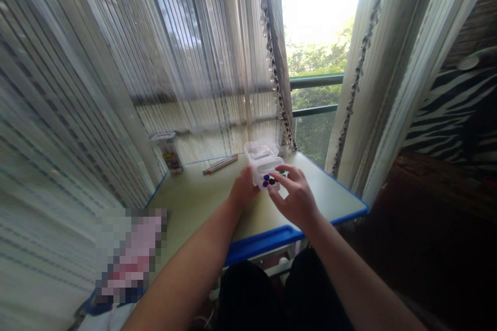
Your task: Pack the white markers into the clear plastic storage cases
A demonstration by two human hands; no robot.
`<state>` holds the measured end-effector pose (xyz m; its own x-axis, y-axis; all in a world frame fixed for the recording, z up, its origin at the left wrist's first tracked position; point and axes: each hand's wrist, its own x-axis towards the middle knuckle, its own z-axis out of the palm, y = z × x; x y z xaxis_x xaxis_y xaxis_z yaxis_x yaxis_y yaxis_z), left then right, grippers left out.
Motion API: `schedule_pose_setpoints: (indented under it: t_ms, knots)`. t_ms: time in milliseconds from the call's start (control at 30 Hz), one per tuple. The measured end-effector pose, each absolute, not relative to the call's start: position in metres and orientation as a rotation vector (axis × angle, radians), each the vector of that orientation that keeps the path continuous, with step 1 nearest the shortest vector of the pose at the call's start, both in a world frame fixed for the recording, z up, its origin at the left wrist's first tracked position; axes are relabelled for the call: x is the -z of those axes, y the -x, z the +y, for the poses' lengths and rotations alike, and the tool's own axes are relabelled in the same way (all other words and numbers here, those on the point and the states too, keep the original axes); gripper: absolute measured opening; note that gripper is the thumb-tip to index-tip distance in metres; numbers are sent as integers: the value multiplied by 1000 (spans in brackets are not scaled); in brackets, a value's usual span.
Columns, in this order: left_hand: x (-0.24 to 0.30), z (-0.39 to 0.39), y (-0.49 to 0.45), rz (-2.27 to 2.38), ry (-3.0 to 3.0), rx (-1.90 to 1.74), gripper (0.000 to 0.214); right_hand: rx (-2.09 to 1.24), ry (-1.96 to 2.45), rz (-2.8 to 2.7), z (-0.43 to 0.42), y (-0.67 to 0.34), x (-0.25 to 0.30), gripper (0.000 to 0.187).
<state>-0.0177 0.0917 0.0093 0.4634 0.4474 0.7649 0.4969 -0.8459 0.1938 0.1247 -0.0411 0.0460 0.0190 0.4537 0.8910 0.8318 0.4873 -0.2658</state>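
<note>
A small clear plastic box [258, 167] is held over the far part of the desk, its hinged lid [261, 152] tipped back. My left hand [244, 186] is closed around the box's left side. Inside, at the near end, lie small round pieces: a blue one [266, 178], a purple one [265, 184] and a black one [272, 181]. A green piece [282, 171] shows beside my right fingers. My right hand [293, 191] reaches over the box's right side, thumb and fingers apart around the pieces. Whether its fingertips touch any piece is unclear.
Several pencils or pens [220, 164] lie on the blue-edged desk [205, 194] to the left of the box. A clear container [169, 155] stands at the far left corner. A blurred-out pinkish thing [134, 253] is at the near left. Striped curtains [217, 62] hang behind.
</note>
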Motion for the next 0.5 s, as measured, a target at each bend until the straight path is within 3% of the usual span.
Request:
schedule_pose_setpoints:
  t_ms: [167, 500]
  knots:
    - [-10, 93, 17, -864, 2648, 1408, 52, 461, 1147, -1616, -39, -141, -55, 23]
    - [-7, 96, 18, -869, 2595, 1296, 43, 375, 1303, -1649, -37, -150, -71, 14]
